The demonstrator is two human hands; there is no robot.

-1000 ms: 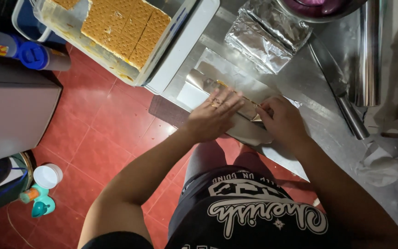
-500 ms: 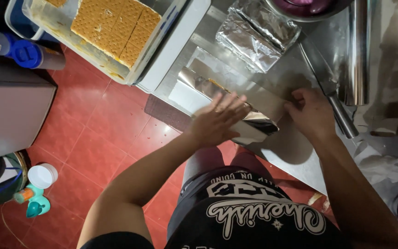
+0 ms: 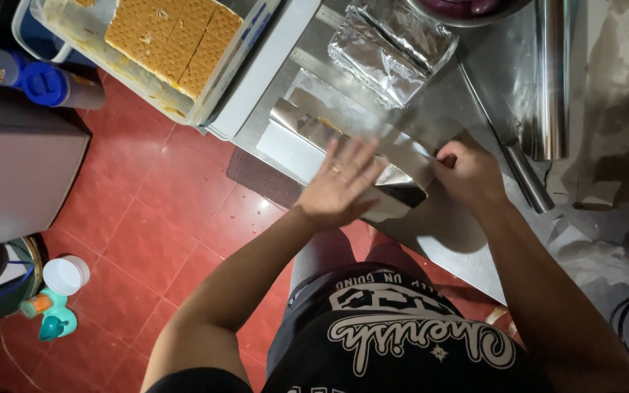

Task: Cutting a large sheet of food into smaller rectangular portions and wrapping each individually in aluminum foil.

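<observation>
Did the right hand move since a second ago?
Yes. The right hand slid away from the left hand, along the foil sheet toward the steel roll, and now pinches the foil's end.

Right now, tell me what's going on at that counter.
A person is folding a sheet of aluminium foil around something on the metal counter. The left hand lies flat on the foil, fingers spread; the right hand pinches its edge. A finished foil packet sits further back, a foil roll stands beside it, and a tray of crackers lies off to the left.
</observation>
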